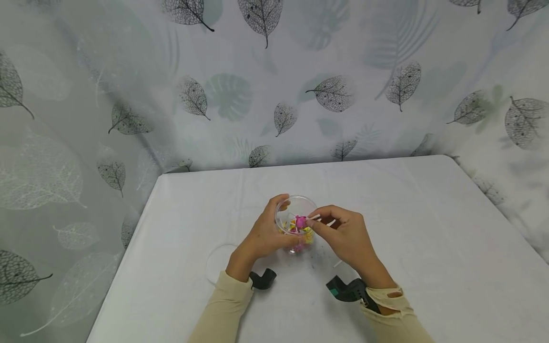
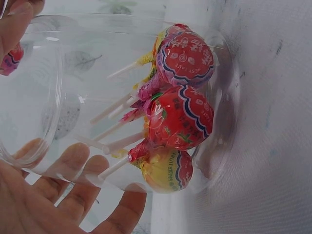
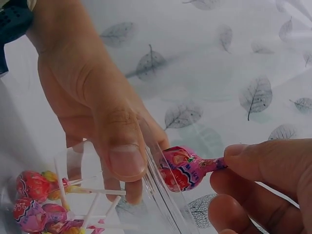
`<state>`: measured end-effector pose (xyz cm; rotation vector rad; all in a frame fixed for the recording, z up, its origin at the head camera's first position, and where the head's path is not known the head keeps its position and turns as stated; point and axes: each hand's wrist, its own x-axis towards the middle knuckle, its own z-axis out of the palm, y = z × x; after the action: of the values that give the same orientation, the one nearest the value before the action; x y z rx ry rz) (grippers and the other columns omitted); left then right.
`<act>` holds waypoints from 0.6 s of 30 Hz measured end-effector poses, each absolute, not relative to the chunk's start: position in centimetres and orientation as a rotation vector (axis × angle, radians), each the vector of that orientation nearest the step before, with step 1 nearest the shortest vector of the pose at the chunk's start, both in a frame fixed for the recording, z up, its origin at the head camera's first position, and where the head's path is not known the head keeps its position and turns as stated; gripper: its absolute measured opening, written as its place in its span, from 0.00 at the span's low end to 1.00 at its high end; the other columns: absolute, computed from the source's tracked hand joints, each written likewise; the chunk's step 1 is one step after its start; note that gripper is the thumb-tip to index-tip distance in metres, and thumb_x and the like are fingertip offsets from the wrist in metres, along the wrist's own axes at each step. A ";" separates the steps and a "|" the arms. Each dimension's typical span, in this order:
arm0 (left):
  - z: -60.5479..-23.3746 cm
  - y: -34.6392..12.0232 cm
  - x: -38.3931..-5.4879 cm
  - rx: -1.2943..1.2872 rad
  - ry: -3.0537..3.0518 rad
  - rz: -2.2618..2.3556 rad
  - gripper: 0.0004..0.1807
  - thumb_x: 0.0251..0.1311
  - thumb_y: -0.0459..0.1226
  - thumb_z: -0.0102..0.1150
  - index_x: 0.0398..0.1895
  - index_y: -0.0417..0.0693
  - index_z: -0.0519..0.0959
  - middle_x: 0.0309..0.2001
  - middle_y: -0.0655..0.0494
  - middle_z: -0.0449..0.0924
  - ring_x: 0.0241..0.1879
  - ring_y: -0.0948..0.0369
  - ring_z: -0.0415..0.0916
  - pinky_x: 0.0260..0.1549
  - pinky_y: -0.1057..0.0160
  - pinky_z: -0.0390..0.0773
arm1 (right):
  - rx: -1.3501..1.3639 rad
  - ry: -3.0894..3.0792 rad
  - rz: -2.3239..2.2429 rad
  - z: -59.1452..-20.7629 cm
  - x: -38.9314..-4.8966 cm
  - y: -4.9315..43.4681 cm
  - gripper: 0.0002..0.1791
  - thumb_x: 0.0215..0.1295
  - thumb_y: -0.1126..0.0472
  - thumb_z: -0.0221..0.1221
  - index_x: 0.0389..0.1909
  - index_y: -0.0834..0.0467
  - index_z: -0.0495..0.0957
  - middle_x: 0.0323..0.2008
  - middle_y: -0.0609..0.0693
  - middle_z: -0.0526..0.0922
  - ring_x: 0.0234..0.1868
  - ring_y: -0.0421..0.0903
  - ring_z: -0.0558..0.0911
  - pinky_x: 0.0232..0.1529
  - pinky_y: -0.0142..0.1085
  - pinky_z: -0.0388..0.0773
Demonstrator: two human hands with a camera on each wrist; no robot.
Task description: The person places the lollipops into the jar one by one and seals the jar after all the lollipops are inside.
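Note:
My left hand (image 1: 263, 231) grips a clear plastic jar (image 1: 300, 196) around its side, with the thumb on the near wall. Several wrapped lollipops (image 2: 180, 117) in red, pink and yellow lie in the bottom of the jar, their white sticks pointing toward its mouth. My right hand (image 1: 345, 233) is at the jar's mouth, where thumb and fingers pinch a pink lollipop (image 3: 183, 168) by the twisted wrapper below its head. The head of this lollipop is right at the rim, and its stick is mostly hidden by the fingers.
A clear round lid (image 1: 208, 264) lies on the white table (image 1: 171, 295), left of the left wrist. A thin white stick (image 1: 338, 263) shows beside the right wrist. Leaf-patterned cloth (image 1: 231, 133) hangs behind the table and along its sides.

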<state>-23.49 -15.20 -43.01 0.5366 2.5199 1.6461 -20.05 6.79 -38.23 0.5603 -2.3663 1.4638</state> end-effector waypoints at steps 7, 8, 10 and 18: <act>-43.0 -15.2 -23.4 0.534 2.529 1.643 0.60 0.47 0.46 0.83 0.81 0.54 0.54 0.76 0.44 0.66 0.74 0.49 0.64 0.68 0.40 0.67 | 0.581 -2.362 1.455 -38.2 -20.0 6.6 0.07 0.61 0.68 0.72 0.38 0.54 0.89 0.29 0.44 0.87 0.26 0.40 0.80 0.26 0.34 0.79; -43.1 -15.2 -23.4 0.535 2.529 1.645 0.60 0.47 0.46 0.83 0.81 0.54 0.54 0.76 0.44 0.65 0.73 0.49 0.64 0.68 0.40 0.67 | 0.583 -2.363 1.456 -38.2 -20.0 6.6 0.07 0.62 0.68 0.72 0.38 0.54 0.89 0.30 0.44 0.88 0.26 0.40 0.80 0.27 0.34 0.79; -43.1 -15.2 -23.4 0.540 2.527 1.647 0.60 0.47 0.45 0.83 0.81 0.54 0.54 0.76 0.44 0.65 0.73 0.48 0.65 0.68 0.40 0.67 | 0.590 -2.359 1.457 -38.2 -20.0 6.5 0.06 0.62 0.66 0.72 0.38 0.55 0.89 0.32 0.46 0.89 0.28 0.40 0.81 0.28 0.34 0.79; -43.1 -15.1 -23.5 0.510 2.512 1.663 0.61 0.46 0.49 0.84 0.80 0.58 0.55 0.77 0.45 0.65 0.72 0.49 0.66 0.66 0.40 0.68 | 0.578 -2.333 1.436 -38.0 -20.0 6.7 0.09 0.61 0.70 0.71 0.40 0.56 0.89 0.36 0.46 0.90 0.31 0.39 0.82 0.30 0.35 0.81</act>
<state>-23.46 -15.06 -43.08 0.5102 2.5122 1.6627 -20.03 6.75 -37.96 0.5777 -2.3327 1.4358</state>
